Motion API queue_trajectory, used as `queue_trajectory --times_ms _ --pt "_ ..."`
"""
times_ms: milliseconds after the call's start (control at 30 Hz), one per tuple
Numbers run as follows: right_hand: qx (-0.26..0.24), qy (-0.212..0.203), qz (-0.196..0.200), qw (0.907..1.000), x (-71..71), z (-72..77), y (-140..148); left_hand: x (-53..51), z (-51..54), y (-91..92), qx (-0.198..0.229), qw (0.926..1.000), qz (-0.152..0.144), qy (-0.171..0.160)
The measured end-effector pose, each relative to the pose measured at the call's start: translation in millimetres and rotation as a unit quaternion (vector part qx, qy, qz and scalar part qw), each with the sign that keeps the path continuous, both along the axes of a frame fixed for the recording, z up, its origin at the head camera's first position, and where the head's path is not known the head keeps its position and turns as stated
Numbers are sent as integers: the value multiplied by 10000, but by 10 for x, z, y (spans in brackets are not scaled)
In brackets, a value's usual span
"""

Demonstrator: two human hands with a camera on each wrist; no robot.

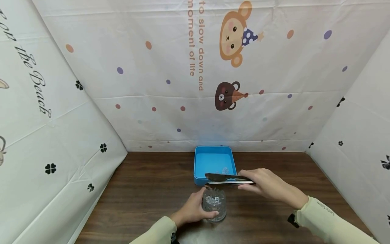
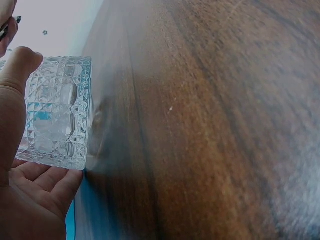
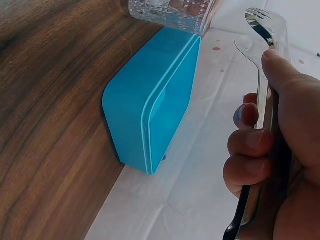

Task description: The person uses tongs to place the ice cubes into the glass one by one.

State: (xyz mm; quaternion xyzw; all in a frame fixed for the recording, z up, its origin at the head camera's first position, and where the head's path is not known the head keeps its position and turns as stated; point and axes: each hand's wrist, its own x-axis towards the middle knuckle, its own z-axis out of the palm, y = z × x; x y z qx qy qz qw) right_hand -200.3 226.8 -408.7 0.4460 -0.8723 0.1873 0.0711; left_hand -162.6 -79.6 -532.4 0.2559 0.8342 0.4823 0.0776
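Lower centre, here's the left hand [image 1: 192, 207], grip wrapped round the glass [image 1: 214, 200], clear bits inside; to its right, the right hand [image 1: 264, 183] has its grip on the tongs [image 1: 215, 177], tips near the glass's mouth. Just beyond sits the blue box [image 1: 210, 161], tongs crossing its near edge. Bench [image 1: 146, 193] spreads left and right, and cloth [image 1: 164, 122] walls it at back and both sides.

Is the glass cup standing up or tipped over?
Standing up: the glass cup rests base-down on the wooden table, held by the left hand.
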Motion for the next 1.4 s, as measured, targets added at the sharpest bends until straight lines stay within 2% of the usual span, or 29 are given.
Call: queue_trajectory --times_ms 200,367,667,867,1233,1400 --pt "49 -169 -49 9998 -5 -16 11 16 23 4 -68 10000 41 0" --pt "53 -141 -126 9998 -78 -6 38 21 40 -1 -138 9998 82 73" --pt "244 -234 -562 9978 -378 72 100 14 43 -3 -102 9999 61 107" --pt "438 -444 -737 9953 -569 78 97 9 39 -10 -46 10000 26 50" --pt "574 -172 -753 9954 -931 55 25 -3 43 -20 -133 9999 43 69" --pt "596 24 -843 9947 -1049 46 8 -2 42 -15 -130 9999 32 44"
